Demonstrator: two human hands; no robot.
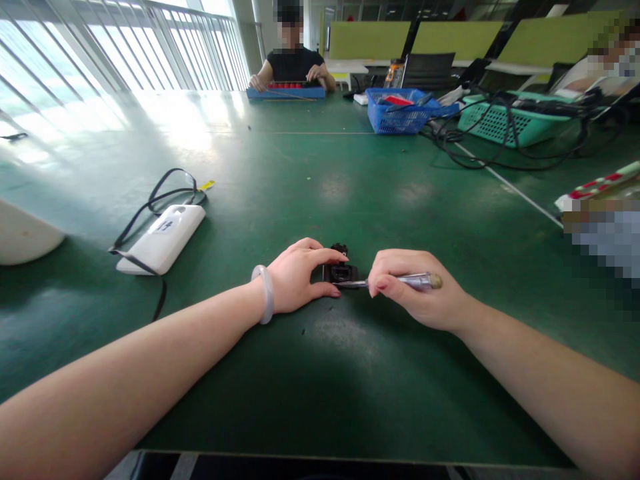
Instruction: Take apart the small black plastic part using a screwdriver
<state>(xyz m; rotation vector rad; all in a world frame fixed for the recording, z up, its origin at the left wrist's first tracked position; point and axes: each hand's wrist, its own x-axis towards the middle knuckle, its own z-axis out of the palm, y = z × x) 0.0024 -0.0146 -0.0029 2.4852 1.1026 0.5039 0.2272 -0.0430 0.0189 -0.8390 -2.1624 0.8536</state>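
A small black device [343, 272] with a dark rectangular recess and a knobbly top rests on the green table in front of me. My left hand [306, 275], wearing a pale bangle on the wrist, grips it from the left between thumb and fingers. In my right hand [410, 283] is a screwdriver [423, 281] with a clear handle and a tan end cap, lying nearly level. Its thin metal shaft points left, and the tip meets the lower front of the black device. Exactly what the tip touches is too small to tell.
On the left lie a white power bank-like box [163, 240] with a black strap and a white rounded object [25, 233]. Across the table [280, 180], a person [293, 67] handles a blue tray [285, 95]. A blue basket [395, 120], green basket [500, 127] and tangled cables [450, 140] stand back right.
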